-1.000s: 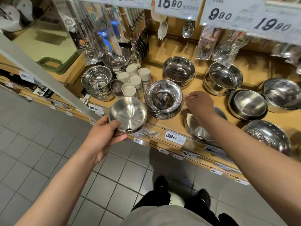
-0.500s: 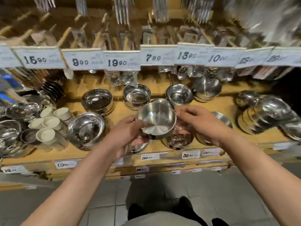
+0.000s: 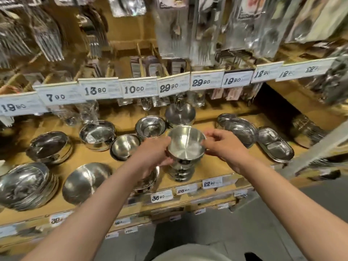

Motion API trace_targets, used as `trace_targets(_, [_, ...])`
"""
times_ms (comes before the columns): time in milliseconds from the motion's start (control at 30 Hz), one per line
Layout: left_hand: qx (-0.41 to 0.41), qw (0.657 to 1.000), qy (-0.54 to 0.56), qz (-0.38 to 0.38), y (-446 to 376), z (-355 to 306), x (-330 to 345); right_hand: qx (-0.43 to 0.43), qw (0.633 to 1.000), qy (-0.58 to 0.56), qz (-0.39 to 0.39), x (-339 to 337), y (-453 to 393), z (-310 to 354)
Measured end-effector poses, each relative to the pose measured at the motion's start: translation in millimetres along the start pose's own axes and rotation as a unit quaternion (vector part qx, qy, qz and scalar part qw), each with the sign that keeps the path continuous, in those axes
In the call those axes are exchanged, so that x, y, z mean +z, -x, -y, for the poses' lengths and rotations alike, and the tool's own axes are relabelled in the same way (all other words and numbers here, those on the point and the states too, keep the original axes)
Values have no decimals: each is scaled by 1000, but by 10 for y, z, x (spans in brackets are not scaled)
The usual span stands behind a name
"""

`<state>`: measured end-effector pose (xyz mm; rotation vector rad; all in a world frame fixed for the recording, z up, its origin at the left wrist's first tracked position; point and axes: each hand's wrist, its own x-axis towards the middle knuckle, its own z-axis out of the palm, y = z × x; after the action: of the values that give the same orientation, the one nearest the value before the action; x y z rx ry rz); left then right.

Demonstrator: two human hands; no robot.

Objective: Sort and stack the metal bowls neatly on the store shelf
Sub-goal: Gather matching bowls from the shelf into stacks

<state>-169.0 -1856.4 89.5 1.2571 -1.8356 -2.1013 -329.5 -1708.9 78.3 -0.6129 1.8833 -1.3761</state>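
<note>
I hold a small shiny metal bowl upright in both hands, just above a stack of similar bowls near the front of the wooden shelf. My left hand grips its left rim and my right hand pinches its right rim. The bowl's base hides the top of the stack, so I cannot tell whether they touch. Other metal bowls stand around: a flat one at front left, a small one and a deeper one behind my left hand.
A pile of wide bowls sits at far left, and oval divided trays lie to the right. Price tags hang on a rail above, with packed cutlery behind them. A grey upright post crosses at right.
The view has swung right along the shelf. The bowl held in my left hand is now gripped by both hands and has come down over the stack at the shelf front.
</note>
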Motion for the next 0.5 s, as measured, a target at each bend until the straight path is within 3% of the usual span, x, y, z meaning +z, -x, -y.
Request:
trace_targets(333, [-5, 990, -22, -143, -155, 249, 211, -5, 998, 54, 17, 52, -474, -416])
trace_targets(500, [-3, 983, -69, -169, -258, 317, 228, -9, 995, 94, 12, 90, -529, -483])
